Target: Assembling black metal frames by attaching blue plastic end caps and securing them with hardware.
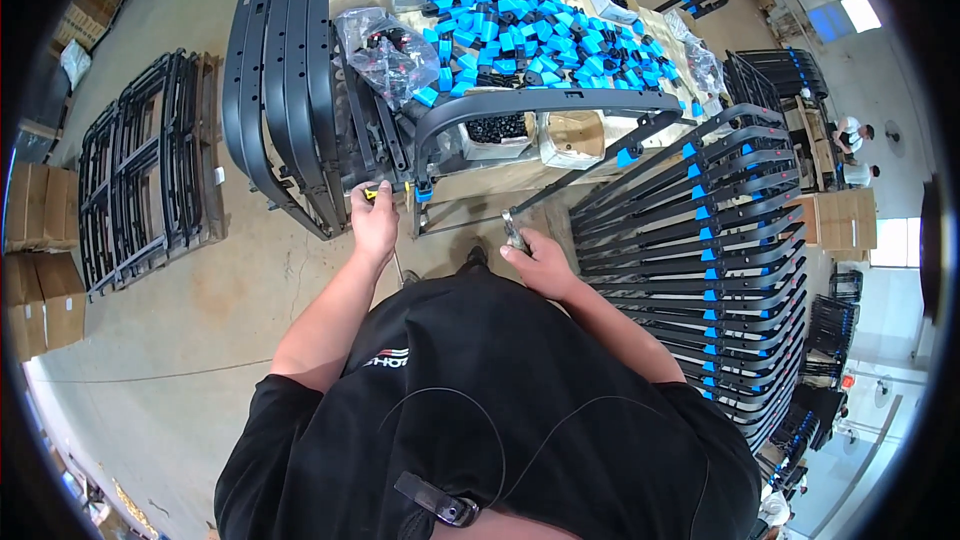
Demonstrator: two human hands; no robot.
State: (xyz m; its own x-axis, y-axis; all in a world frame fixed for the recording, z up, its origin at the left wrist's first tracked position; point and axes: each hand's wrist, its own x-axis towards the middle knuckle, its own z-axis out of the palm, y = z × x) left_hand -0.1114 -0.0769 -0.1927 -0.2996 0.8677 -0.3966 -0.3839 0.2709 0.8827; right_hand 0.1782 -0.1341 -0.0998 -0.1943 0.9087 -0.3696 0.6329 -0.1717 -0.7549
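Observation:
A black curved plastic frame (560,103) stands on its ends in front of me, against the table edge. My left hand (374,217) grips a small tool with a yellow and black handle (372,193) next to the frame's left leg, which carries a blue clip (423,194). My right hand (535,257) holds the lower end of the frame's right leg (513,230), a grey metal end. The table (500,180) behind carries a heap of blue and black clips (530,35).
Finished frames with blue clips (710,240) lean in a row at my right. Bare black frames (285,90) stand at my left, more lie on a pallet (140,170). Boxes of black parts (497,132), a plastic bag (385,50), cardboard cartons (35,240) surround the table.

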